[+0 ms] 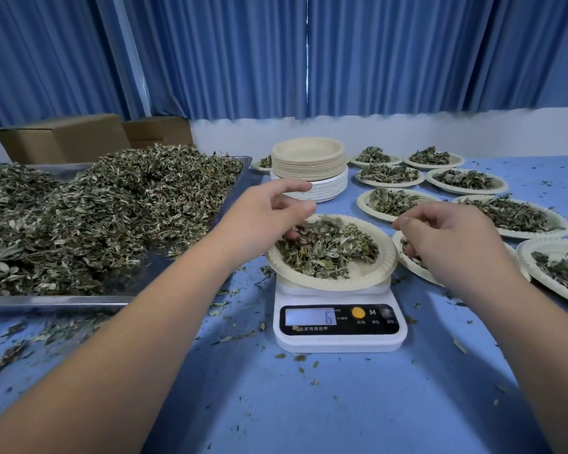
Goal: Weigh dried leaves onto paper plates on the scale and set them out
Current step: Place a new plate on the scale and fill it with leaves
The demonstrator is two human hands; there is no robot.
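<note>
A paper plate [371, 276] with a small heap of dried leaves [328, 250] sits on the white scale [340, 326], whose display reads 6. My left hand [263, 214] is over the plate's left rim, its fingers spread and its fingertips touching the leaves. My right hand [453, 240] hovers over a filled plate [410, 265] just right of the scale, with its fingers curled round a pinch of leaves. A big pile of dried leaves [89, 214] fills a metal tray [56, 301] on the left.
A stack of unused paper plates [309, 158] stands behind the scale. Several filled plates [466, 181] are laid out in rows at the right. Cardboard boxes [63, 136] and blue curtains are at the back. Loose leaf bits litter the blue tabletop [309, 404].
</note>
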